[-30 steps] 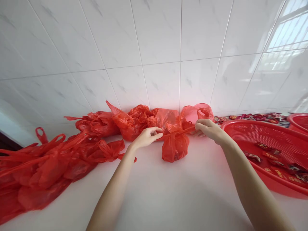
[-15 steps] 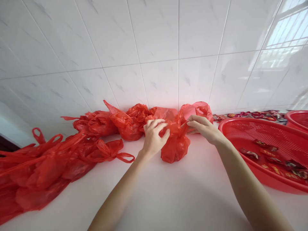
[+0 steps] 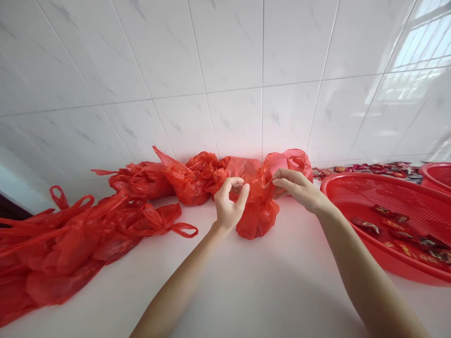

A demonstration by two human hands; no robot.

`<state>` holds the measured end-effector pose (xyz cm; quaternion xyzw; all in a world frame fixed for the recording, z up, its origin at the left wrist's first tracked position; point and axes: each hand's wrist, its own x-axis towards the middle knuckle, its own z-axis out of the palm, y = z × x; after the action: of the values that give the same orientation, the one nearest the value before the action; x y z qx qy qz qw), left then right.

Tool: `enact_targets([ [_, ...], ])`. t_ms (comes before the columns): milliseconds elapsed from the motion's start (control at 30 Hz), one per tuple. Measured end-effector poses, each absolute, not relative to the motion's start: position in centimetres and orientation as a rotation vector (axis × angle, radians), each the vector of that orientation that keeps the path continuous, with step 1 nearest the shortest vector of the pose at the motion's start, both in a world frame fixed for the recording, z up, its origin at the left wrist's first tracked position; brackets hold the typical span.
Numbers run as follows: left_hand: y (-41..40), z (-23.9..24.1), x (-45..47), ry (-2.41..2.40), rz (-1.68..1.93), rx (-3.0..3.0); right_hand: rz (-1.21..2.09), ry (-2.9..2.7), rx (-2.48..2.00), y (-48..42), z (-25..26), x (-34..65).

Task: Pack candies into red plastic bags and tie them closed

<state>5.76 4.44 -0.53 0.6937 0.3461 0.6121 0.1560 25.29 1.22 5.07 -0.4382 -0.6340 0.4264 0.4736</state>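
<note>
Red plastic is pinched between the thumb and fingers of the right hand [image 3: 298, 188], which grips the upper right side of a small bag [image 3: 256, 221]. On the other side, the left hand [image 3: 228, 206] is at the bag's upper left, thumb and forefinger curled close together; whether they hold any plastic, I cannot tell. The bag sits upright on the white table [image 3: 253, 286], bulging at its base. Just behind it, more red bags [image 3: 190, 185] line the tiled wall [image 3: 232, 51]. Farther left spreads a heap of tied bags [image 3: 70, 249], loops sticking up. To the right stands a red mesh basket [image 3: 366, 180] with wrapped pieces [image 3: 401, 234] inside; behind it, small packets [image 3: 380, 169] lie strewn along the wall, near a second basket [image 3: 439, 168].
</note>
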Motion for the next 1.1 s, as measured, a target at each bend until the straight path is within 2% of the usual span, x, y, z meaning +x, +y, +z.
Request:
enact_targets([
  [200, 4.0, -0.2, 6.1, 0.803, 1.324, 2.16, 1.05, -1.591, -1.025, 1.2, 5.0, 25.3],
  [333, 4.5, -0.5, 6.3, 0.794, 1.063, 2.064, 1.039, -1.605, -1.021, 1.1, 5.0, 25.5],
  [633, 5.3, -1.3, 6.1, 0.761, 1.089, 1.925, 0.959, -1.525, -1.016, 1.1, 5.0, 25.3],
  [833, 4.8, -1.0, 5.9, 0.688, 0.947, 1.979, 1.04, -1.483, -0.994, 1.3, 4.8, 25.3],
  [1100, 5.5, -0.8, 5.6, 0.678, 0.863, 1.975, 0.945, -1.299, -1.087, 2.4, 4.2, 25.8],
])
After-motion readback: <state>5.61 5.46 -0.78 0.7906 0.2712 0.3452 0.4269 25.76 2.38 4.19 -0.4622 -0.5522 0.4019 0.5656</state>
